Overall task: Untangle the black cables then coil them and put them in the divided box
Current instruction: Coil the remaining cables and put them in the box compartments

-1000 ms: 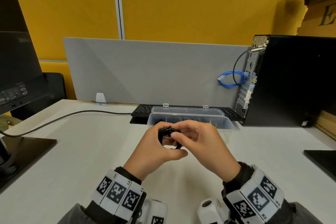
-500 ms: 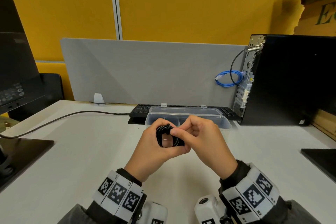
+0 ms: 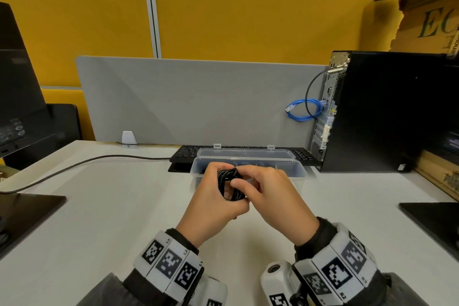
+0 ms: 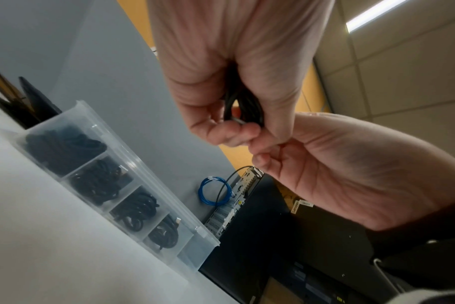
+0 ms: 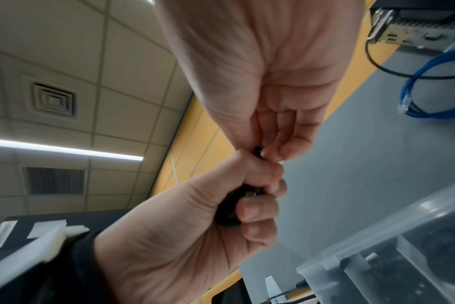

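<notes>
Both hands grip one coiled black cable [image 3: 229, 185]: left hand [image 3: 213, 201] fisted round it, right hand [image 3: 270, 196] pinching it, near the divided box [image 3: 298, 171].

I see a black cable coil [image 3: 231, 185] at frame centre, against a white desk [image 3: 111, 206]. The divided box [image 3: 293, 169] behind it is clear, frosted plastic, with black coils [image 4: 133, 207] in its compartments. Across the top of the frame the wall panels [image 3: 248, 12] are mustard yellow; the screen [image 3: 186, 102] below is grey. At right, a blue cable [image 3: 301, 113] loops beside a black computer tower [image 3: 387, 112]. My wristbands [image 3: 171, 262] carry black-and-white square codes.
</notes>
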{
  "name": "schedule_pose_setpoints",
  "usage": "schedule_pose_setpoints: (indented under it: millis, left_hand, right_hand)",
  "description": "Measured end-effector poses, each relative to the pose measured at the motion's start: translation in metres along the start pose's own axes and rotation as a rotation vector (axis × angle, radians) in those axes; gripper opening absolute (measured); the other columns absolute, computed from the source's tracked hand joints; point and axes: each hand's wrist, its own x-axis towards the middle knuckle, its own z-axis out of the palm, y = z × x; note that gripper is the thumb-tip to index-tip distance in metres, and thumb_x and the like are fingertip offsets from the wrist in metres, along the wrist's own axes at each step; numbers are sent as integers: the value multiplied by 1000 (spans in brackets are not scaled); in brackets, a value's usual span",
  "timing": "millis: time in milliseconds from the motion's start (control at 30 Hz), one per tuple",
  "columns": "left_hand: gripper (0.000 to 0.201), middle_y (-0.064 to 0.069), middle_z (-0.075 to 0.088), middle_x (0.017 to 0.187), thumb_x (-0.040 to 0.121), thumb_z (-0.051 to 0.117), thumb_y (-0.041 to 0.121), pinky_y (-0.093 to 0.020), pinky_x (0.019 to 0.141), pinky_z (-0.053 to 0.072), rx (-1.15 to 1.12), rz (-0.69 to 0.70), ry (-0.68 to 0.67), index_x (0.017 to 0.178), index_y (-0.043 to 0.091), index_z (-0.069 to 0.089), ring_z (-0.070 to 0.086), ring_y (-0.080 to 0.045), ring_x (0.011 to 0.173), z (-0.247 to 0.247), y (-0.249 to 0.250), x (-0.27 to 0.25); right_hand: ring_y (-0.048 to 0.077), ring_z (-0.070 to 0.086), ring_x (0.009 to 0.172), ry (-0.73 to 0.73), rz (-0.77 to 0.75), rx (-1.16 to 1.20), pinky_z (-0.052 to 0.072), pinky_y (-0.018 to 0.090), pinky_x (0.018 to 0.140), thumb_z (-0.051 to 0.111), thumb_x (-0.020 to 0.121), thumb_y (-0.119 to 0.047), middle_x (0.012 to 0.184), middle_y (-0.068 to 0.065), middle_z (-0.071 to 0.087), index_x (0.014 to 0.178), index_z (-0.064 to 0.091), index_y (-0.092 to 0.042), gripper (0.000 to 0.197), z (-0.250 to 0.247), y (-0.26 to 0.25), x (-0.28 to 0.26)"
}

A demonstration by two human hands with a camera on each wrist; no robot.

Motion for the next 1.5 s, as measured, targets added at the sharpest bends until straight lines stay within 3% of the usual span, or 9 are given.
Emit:
schedule_pose_setpoints:
  millis: [200,333,533,767,900,1000,1167,1333,1500]
  left_hand:
    - [37,-7,64,78,69,67,-9,-32,64,56,-40,-90,-330,98,11,59,62,-16,64,16,17,35]
    - [31,-10,63,83,75,60,-18,-30,69,57,-233,-191,-449,88,10,63,61,-20,75,32,21,51]
    - [22,-7,58,64,73,61,-12,-25,53,47,-263,-177,-420,83,8,62,53,-16,54,69,17,57]
    - [36,-32,60,89,62,64,2,-26,47,43,-242,-151,-260,97,8,67,50,-20,48,100,18,74]
    - [27,-24,58,74,63,58,-6,-22,41,35,-174,-125,-171,87,2,66,45,-21,42,113,12,86]
    - [27,-14,60,62,72,56,-11,-22,38,38,-127,-136,-116,96,1,62,50,-16,37,117,5,100]
    - [28,1,66,91,80,71,23,-30,81,53,158,-85,-103,102,18,55,64,-13,83,100,-20,122]
    - [42,2,61,93,84,67,16,-21,83,48,433,-84,-201,123,10,54,58,-11,84,82,-46,123]
    - [46,2,40,141,94,51,25,-33,108,31,754,5,-390,138,19,42,44,-16,125,90,-52,120]
  right_hand:
    - [-14,54,69,65,-6,6,38,2,66,54,91,-14,71,-30,52,116,64,-24,28,-28,21,-2]
    - [-9,56,78,63,-75,-53,43,7,75,55,91,-16,88,-19,66,112,65,-25,25,-45,31,-4]
    - [-7,58,77,-94,-17,-123,42,3,70,57,90,-22,95,-9,69,116,64,-23,27,-77,58,2]
    - [1,65,90,-133,56,20,51,15,82,64,86,-19,99,-4,72,115,66,-22,29,-99,84,13]
    - [1,65,93,-138,76,27,50,17,87,64,86,-17,103,-2,72,116,64,-21,30,-100,98,21]
    - [-8,62,79,-130,98,32,48,7,72,61,88,-13,102,-1,71,117,64,-17,30,-96,108,32]
    - [5,64,90,15,227,67,50,14,82,59,89,-9,104,5,71,111,67,-11,24,-95,140,63]
    - [18,63,105,-39,327,-153,46,27,95,60,88,-13,111,10,69,116,65,-10,28,-67,172,78]
    - [24,61,105,-90,342,-374,46,36,94,57,89,-19,109,8,69,111,67,-19,25,-53,185,80]
